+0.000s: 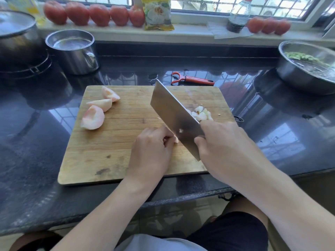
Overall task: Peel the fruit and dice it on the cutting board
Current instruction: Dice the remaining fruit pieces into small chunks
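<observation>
Dicing a peeled fruit piece under the cleaver, near-middle of the cutting board (101,156)

The left hand (152,151) pinches a pale fruit piece (175,140) with curled fingers against the broad steel cleaver (174,115), whose handle the right hand (223,147) grips; the next cut likely needs knuckles tucked. Farther right lie moist diced bits (203,113); far left, three smooth pinkish wedges (94,118) wait on the scored wood. A red peeler (194,79) lies on the glossy dark worktop (36,142)

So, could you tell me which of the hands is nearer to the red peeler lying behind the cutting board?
Right. The right hand, gripping the cleaver, sits closer below the peeler; the left hand holds a fruit piece farther down-left.
</observation>
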Motion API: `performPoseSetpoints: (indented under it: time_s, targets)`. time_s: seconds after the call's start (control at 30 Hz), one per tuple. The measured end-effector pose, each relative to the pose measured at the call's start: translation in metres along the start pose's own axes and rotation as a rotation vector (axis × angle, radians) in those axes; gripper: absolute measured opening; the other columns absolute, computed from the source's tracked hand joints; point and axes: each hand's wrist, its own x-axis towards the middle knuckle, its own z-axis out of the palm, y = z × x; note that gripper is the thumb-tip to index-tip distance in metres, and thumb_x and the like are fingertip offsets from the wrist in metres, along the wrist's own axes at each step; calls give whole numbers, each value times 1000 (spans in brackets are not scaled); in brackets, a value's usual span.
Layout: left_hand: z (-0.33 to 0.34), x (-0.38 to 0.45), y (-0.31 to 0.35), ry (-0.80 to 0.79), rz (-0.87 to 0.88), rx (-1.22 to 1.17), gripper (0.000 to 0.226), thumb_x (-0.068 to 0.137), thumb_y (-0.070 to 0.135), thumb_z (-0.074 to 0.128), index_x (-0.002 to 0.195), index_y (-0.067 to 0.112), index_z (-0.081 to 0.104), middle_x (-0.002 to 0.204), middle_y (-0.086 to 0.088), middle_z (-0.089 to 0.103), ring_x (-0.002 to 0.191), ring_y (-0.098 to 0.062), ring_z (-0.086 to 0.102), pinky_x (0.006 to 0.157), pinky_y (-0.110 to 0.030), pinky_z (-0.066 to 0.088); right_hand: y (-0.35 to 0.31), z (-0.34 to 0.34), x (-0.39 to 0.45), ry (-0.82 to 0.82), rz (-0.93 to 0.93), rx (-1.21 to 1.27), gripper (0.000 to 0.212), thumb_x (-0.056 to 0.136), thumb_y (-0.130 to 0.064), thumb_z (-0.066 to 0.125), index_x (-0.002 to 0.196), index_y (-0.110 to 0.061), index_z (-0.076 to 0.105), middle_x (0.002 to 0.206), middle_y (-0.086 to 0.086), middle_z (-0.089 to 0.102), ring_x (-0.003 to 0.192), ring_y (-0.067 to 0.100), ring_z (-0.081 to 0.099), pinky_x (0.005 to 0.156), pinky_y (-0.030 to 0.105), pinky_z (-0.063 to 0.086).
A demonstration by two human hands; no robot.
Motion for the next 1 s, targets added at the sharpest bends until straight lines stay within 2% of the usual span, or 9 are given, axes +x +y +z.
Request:
performPoseSetpoints:
  time_s: [0.23, 0.4, 0.57, 0.7, 0.87, 1.0]
  targets:
    - [0, -1, 0, -1, 1, 18, 7, 88, 13, 77, 85, 19, 76, 81, 3, 72, 79, -20, 63, 72, -38, 52, 2, 0, -5, -1, 14, -49, 31, 102, -32, 47, 75, -24, 34, 75, -9, 36, 62, 11, 31, 52, 34, 31]
    - [0, 0, 0, 1, 2, 15, 9, 88, 11, 77, 84, 19, 76, 81, 4, 71, 79, -17, 62, 72, -31, 48, 3, -3, -11, 1, 12, -63, 18, 102, -35, 44, 87, -25, 43, 78, -4, 43, 75, 26, 43, 63, 37, 37]
    - [0, 0, 0, -8, 10, 5, 10, 88, 12, 77, 83, 20, 77, 81, 4, 71, 79, -18, 63, 72, -34, 50, 2, -3, -11, 10, 1, -71, 28, 102, -35, 45, 77, -24, 36, 75, -7, 40, 66, 20, 37, 59, 37, 36]
    - [0, -1, -1, -5, 15, 13, 7, 89, 11, 76, 88, 17, 78, 84, 2, 72, 81, -19, 63, 74, -32, 49, 1, 2, -8, -6, 9, -88, 30, 100, -31, 47, 75, -24, 32, 76, -7, 39, 70, 23, 39, 60, 37, 37]
    - [0, 1, -1, -20, 23, 35, 9, 91, 12, 75, 85, 18, 79, 83, 4, 72, 85, -18, 61, 75, -26, 42, 1, 6, -2, 7, -3, -111, 15, 96, -25, 52, 88, -25, 40, 75, -6, 37, 75, 25, 44, 58, 35, 35]
    - [2, 2, -4, -30, 63, 55, 10, 91, 12, 73, 84, 19, 77, 83, 6, 72, 84, -18, 62, 76, -32, 48, 6, 10, 10, -68, 21, -61, 16, 97, -25, 50, 82, -20, 45, 80, -4, 46, 74, 21, 46, 51, 31, 31]
